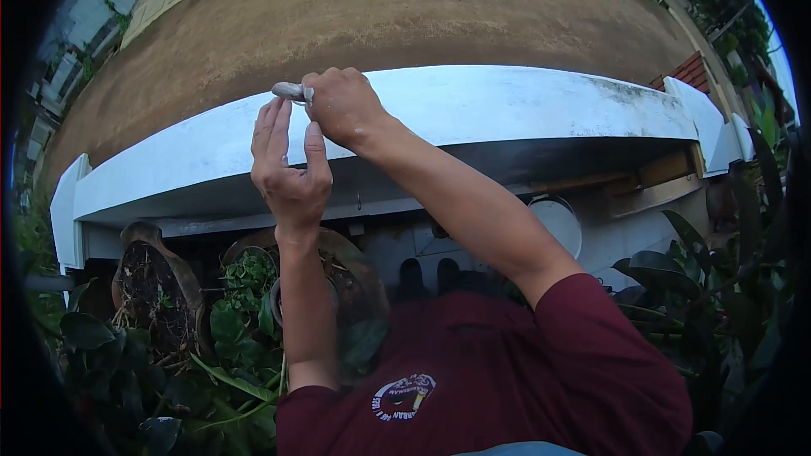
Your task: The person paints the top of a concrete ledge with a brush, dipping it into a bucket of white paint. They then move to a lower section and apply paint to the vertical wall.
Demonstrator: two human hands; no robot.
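Note:
My right hand (pixel 345 108) is closed in a fist above the top of a white wall (pixel 507 105). From its left side sticks a short, grey, rounded piece (pixel 290 91) with a pale whitish part by the knuckles; its kind I cannot tell, as the fist hides the rest. Small white specks mark the skin of this hand and wrist. My left hand (pixel 291 171) is raised just below and to the left, fingers stretched up and thumb apart. Its fingertips come right up under the grey piece.
Beyond the wall lies brown bare ground (pixel 405 8). Below it, potted plants (pixel 156 287) stand at left, with a round white lid-like thing (pixel 557 224) and wooden boards (pixel 659 181) at right. Broad dark leaves (pixel 676 274) crowd the right side.

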